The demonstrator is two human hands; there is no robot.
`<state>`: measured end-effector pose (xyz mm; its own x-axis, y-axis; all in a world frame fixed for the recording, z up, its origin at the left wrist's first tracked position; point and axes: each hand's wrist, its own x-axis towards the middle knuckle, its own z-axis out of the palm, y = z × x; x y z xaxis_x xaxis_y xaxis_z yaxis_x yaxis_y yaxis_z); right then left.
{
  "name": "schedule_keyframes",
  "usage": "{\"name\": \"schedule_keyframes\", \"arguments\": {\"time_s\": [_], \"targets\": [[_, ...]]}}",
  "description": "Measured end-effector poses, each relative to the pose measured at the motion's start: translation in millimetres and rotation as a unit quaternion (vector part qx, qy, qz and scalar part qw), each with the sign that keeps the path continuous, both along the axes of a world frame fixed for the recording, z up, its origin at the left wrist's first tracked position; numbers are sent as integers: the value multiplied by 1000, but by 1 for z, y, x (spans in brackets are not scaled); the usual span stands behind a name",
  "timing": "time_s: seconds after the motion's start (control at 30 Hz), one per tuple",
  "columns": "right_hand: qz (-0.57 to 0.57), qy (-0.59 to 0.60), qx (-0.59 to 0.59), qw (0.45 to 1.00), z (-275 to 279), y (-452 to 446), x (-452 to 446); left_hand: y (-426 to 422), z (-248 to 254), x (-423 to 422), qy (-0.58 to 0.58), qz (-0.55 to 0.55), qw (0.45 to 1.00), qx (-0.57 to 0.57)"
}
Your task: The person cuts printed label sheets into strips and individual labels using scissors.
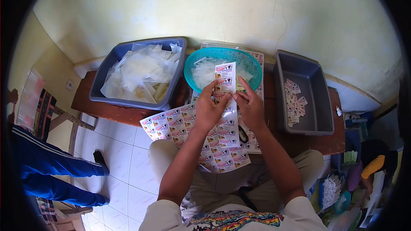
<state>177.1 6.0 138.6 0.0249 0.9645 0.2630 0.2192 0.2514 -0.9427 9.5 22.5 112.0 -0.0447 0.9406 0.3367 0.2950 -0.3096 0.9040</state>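
My left hand (210, 109) and my right hand (250, 108) hold a long strip of printed labels (227, 122) upright between them, over the front of a teal basket (260, 70). The fingers of each hand press on the strip near its middle. Below my left forearm, a larger sheet of the same labels (176, 125) lies across my lap. Dark scissor handles (243, 135) show beside the strip's lower end. Clear plastic pieces (204, 72) fill part of the basket.
A grey tub (99, 86) of clear plastic bags stands at the left. Another grey tub (317, 98) at the right holds small cut labels (294, 105). A person in blue trousers (60, 162) is at the left; another person (372, 167) is at the lower right.
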Motion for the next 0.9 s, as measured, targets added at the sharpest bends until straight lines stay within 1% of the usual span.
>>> {"name": "schedule_keyframes", "arguments": {"time_s": [0.07, 0.13, 0.2, 0.27, 0.33, 0.43, 0.5, 0.57, 0.63, 0.67, 0.73, 0.83, 0.9], "targets": [[6, -1, -15, 1000, 4, 3, 3, 1, -2, -1, 6, 4, 1000, 5], [14, 1, -29, 999, 5, 5, 3, -6, 11, 0, -26, -11, 999, -28], [17, 26, 1, 1000, 0, 7, 0, -14, 24, 2, -22, -2, 999, -27], [12, 34, 7, 999, -4, 7, -4, -19, 24, 1, -16, 5, 1000, -26], [6, 41, 13, 999, -10, 6, -5, -19, 17, 0, 66, 37, 993, 89], [-6, 65, -8, 998, -9, 4, -8, -24, 16, -3, 75, 19, 995, 64], [1, 150, -60, 987, -3, 0, -11, -25, 17, -1, 74, 14, 996, 57], [-2, 126, -61, 990, 2, -1, -7, -26, 16, 1, 74, 9, 996, 43], [-6, 104, -62, 993, 4, 0, -5, -24, 19, 4, 87, 13, 995, 57], [1, 117, -69, 991, 4, 1, -5, -21, 16, 6, 85, 12, 995, 56], [6, 128, -75, 989, 4, 2, -1, -13, 8, 7, 117, 26, 986, 112], [3, 153, -82, 985, 3, 0, 4, -8, 2, 3, 116, 6, 987, 114], [-14, 58, -85, 995, 2, -7, 13, -11, 1, -3, 133, 8, 984, 114]]}}
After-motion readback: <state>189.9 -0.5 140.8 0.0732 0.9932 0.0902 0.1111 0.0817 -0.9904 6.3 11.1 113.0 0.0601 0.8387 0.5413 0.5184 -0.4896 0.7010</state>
